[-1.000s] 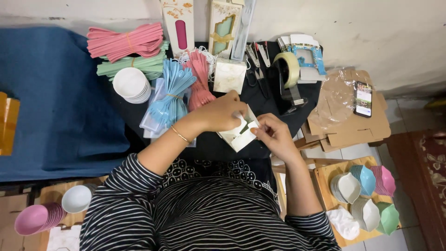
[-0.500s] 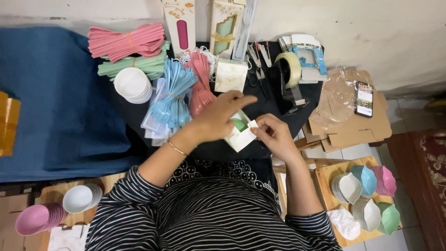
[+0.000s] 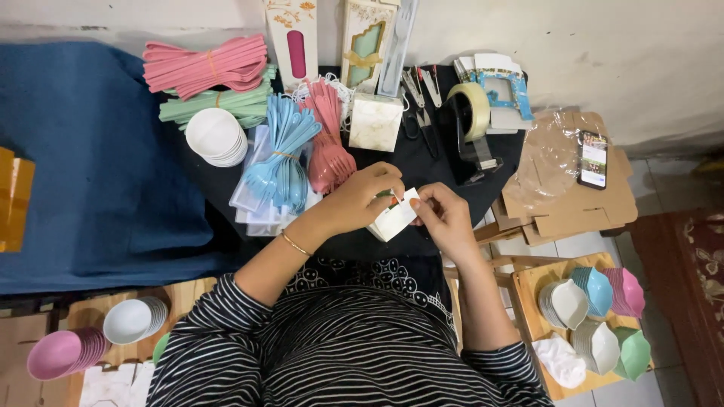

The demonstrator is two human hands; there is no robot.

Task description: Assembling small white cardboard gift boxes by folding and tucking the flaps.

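Just in front of the tape dispenser [image 3: 471, 124], over the black-covered table [image 3: 445, 177], both hands meet on a small white cardboard box [image 3: 394, 217]. The left hand [image 3: 360, 197] is curled over its upper end, fingers closed on it, with something green just showing under the fingertips. The right hand [image 3: 445, 218] pinches the box's near corner between thumb and fingers. The box looks folded into shape, but its end seems not yet closed, so I judge the packing to be midway. Beyond the dispenser's left side stands one finished-looking cream box [image 3: 375, 120]. Further left of the dispenser lie bundles of blue spoons [image 3: 283, 151] and pink forks [image 3: 328, 139], still unpacked.
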